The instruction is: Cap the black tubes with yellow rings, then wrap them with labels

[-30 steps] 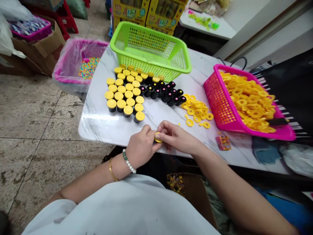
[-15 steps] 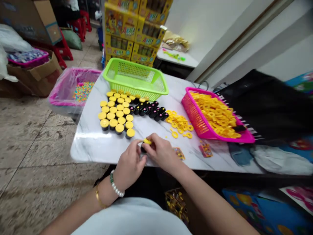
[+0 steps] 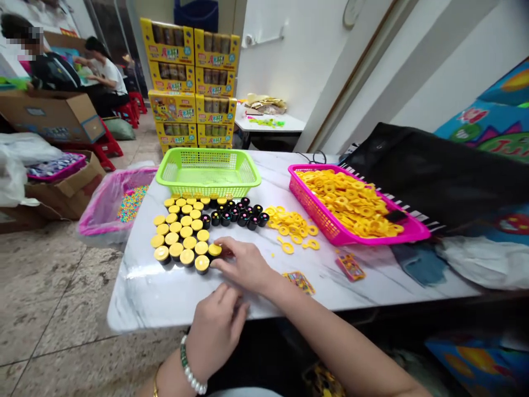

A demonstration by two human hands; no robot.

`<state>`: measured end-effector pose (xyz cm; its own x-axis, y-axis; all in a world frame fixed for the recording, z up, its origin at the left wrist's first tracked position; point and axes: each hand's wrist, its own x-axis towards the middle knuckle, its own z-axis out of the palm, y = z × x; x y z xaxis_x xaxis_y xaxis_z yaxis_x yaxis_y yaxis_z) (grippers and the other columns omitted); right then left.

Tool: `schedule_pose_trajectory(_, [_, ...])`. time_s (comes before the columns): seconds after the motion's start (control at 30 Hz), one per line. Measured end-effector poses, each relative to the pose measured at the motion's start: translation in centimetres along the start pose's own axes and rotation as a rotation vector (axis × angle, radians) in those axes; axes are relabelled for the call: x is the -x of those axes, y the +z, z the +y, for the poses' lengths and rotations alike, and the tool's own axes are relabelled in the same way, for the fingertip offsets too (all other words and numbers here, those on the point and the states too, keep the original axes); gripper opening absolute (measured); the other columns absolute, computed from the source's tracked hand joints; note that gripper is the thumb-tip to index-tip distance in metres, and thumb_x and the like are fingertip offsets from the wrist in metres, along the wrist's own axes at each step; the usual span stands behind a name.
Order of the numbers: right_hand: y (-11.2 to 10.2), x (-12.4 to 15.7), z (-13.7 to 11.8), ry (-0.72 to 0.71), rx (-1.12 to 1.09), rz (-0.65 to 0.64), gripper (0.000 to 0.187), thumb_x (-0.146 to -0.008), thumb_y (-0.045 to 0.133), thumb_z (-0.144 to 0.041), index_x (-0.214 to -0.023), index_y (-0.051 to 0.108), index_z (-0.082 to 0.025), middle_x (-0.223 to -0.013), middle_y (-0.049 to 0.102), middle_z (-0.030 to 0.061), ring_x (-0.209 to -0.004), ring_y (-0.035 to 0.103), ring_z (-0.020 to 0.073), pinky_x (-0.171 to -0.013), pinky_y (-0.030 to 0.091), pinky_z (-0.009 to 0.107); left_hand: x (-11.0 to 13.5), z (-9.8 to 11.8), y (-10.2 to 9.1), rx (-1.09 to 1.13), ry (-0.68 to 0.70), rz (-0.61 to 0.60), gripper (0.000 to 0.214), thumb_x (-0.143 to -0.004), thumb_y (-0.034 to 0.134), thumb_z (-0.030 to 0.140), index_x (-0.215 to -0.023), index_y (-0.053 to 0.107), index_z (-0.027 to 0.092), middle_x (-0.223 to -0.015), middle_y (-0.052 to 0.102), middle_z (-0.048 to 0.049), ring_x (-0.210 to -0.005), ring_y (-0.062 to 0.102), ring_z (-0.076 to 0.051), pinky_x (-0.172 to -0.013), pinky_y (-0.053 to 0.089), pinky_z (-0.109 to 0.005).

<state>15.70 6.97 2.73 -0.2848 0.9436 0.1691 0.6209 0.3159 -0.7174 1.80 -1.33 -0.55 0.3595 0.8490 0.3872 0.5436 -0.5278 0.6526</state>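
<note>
My right hand [image 3: 246, 266] has thumb and fingers around a small black pot with a yellow lid [image 3: 215, 250], at the near right edge of a group of such pots. The lidded pots [image 3: 189, 243] stand close together in rows, lids up. Behind my right hand are several black pots [image 3: 226, 219] without yellow lids, with pink, blue or yellow dots on top. My left hand [image 3: 218, 322] is at the table's front edge, below the right one. Its fingers are loosely bent, the thumb apart, and nothing shows in them; the palm is hidden.
Loose yellow ring-shaped pieces [image 3: 289, 225] lie beside a pink basket [image 3: 316, 212] full of them. A green basket [image 3: 209, 190] stands at the back of the marble-patterned table [image 3: 140, 300]. Small printed packets [image 3: 350, 267] lie near the front. Two people sit far left, beyond cardboard boxes [image 3: 49, 116].
My right hand has carried the lidded pot left and forward to the group, out of the two-handed hold. My left hand has let go and drawn back. The view has tilted up.
</note>
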Motion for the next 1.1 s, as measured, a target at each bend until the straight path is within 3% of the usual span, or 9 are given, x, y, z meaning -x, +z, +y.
schedule_pose_trajectory(0.1, [-1.8,-0.4,0.9,-0.010,0.132,0.053,0.031,-0.087,0.071,-0.033,-0.115,0.066,-0.022,-0.098,0.077,0.0035,-0.080,0.072,0.0158,-0.078,0.053,0.027,-0.6,-0.3,-0.4,-0.037,-0.065,-0.032,0.014,-0.093,0.055,0.021,-0.104,0.063,0.017,-0.083,0.067,-0.0049,-0.069,0.066,-0.017,-0.064,0.056,-0.029])
schedule_pose_trajectory(0.27, [-5.3,-1.7,4.0,0.177,0.552,0.250,0.015,-0.093,0.058,-0.026,-0.099,0.070,-0.021,-0.101,0.074,0.0095,-0.086,0.068,0.0226,-0.072,0.046,0.031,-1.8,-1.7,-1.1,-0.058,-0.210,-0.014,0.032,-0.091,0.061,0.031,-0.118,0.064,0.013,-0.072,0.067,-0.0019,-0.063,0.066,-0.018,-0.060,0.054,-0.029])
schedule_pose_trajectory(0.4, [-6.2,-3.0,5.3,0.183,0.598,0.184,0.012,-0.091,0.057,-0.022,-0.095,0.068,-0.021,-0.098,0.074,0.0092,-0.085,0.065,0.0228,-0.068,0.040,0.030,-2.3,-2.0,-1.5,-0.074,-0.221,0.002,0.031,-0.092,0.060,0.035,-0.114,0.066,0.014,-0.066,0.066,0.0003,-0.056,0.063,-0.015,-0.059,0.052,-0.027])
schedule_pose_trajectory(0.5, [-6.3,-2.6,4.5,0.149,0.602,0.117,0.013,-0.091,0.055,-0.020,-0.092,0.068,-0.019,-0.096,0.073,0.0095,-0.084,0.065,0.0226,-0.068,0.039,0.030,-2.0,-1.5,-1.4,-0.052,-0.167,-0.028,0.030,-0.092,0.059,0.035,-0.114,0.065,0.016,-0.071,0.067,-0.0006,-0.058,0.063,-0.015,-0.059,0.052,-0.027])
schedule_pose_trajectory(0.7, [-4.9,2.9,0.8,-0.110,0.457,-0.163,0.005,-0.089,0.062,-0.020,-0.085,0.066,-0.020,-0.087,0.072,0.0034,-0.077,0.065,0.0159,-0.068,0.042,0.025,-2.2,-0.5,-0.2,0.014,-0.202,0.001,0.059,-0.089,0.063,0.028,-0.143,0.043,0.014,-0.077,0.065,0.0014,-0.057,0.061,-0.014,-0.059,0.052,-0.026])
schedule_pose_trajectory(0.8, [-4.8,5.1,0.7,-0.208,0.249,-0.161,0.008,-0.091,0.059,-0.020,-0.094,0.067,-0.021,-0.086,0.073,0.0023,-0.073,0.066,0.0143,-0.069,0.045,0.024,-3.0,-0.7,0.3,-0.009,-0.152,-0.054,0.040,-0.089,0.060,0.020,-0.129,0.056,0.016,-0.079,0.068,-0.0014,-0.067,0.065,-0.017,-0.067,0.053,-0.028])
schedule_pose_trajectory(0.87, [-5.7,5.5,1.9,-0.070,0.267,0.022,0.012,-0.094,0.060,-0.031,-0.097,0.067,-0.022,-0.076,0.071,0.0012,-0.067,0.065,0.0153,-0.066,0.045,0.026,-3.4,-0.8,0.4,-0.012,-0.153,-0.076,0.030,-0.089,0.061,0.018,-0.119,0.062,0.017,-0.077,0.069,-0.0015,-0.067,0.065,-0.017,-0.068,0.052,-0.028])
schedule_pose_trajectory(0.97, [-7.7,4.6,5.0,0.289,0.582,0.228,0.032,-0.088,0.066,-0.051,-0.089,0.069,-0.020,-0.070,0.069,0.0054,-0.066,0.064,0.0217,-0.060,0.040,0.030,-3.6,-0.9,0.5,-0.003,-0.190,-0.082,0.030,-0.088,0.066,0.020,-0.118,0.063,0.018,-0.073,0.068,0.0005,-0.064,0.064,-0.016,-0.064,0.049,-0.026])
schedule_pose_trajectory(1.1, [-9.6,2.9,8.7,0.495,0.720,0.049,0.036,-0.078,0.072,-0.053,-0.087,0.068,-0.019,-0.077,0.071,0.0078,-0.072,0.065,0.0247,-0.059,0.038,0.030,-3.5,-0.9,0.4,0.013,-0.231,-0.077,0.031,-0.085,0.069,0.019,-0.116,0.063,0.019,-0.070,0.066,0.0026,-0.061,0.062,-0.014,-0.061,0.046,-0.024])
